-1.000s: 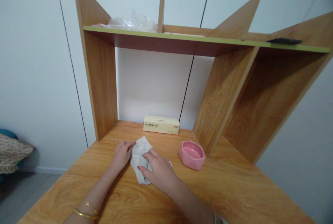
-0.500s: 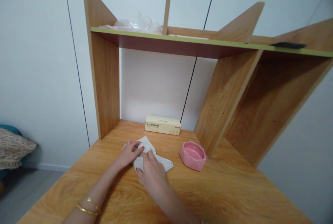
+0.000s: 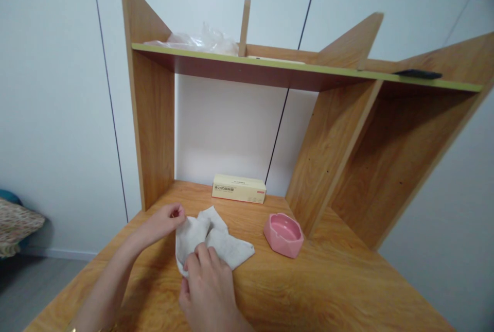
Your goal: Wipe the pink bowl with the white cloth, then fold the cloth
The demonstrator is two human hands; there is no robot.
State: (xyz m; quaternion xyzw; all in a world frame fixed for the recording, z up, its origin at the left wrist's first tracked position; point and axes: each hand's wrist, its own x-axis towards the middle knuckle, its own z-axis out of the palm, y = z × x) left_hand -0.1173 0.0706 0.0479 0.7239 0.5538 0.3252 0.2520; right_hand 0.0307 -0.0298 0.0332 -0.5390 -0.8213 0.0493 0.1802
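Note:
A crumpled white cloth [image 3: 231,250] lies partly folded on the wooden desk, its left part lifted between my hands. My left hand [image 3: 166,220] pinches the cloth's upper left corner, fingers closed. Lower down, my right hand [image 3: 208,278] grips the near left edge, with its thumb tucked low and the fingertips on the fabric. To the right of the cloth sits a pink faceted ashtray [image 3: 284,235], apart from both hands.
A pale yellow box [image 3: 239,189] with printed lettering lies at the back of the desk [image 3: 328,280]. Wooden uprights carry a green-edged shelf [image 3: 239,60] above, holding a clear plastic bag [image 3: 204,40] and a flat dark object [image 3: 419,73]. A patterned cushion [image 3: 17,226] is at far left.
My left hand has moved left, drawing a corner of the cloth out and up. The right hand has shifted left and nearer to me. The cloth is spread wider; the view has shifted slightly.

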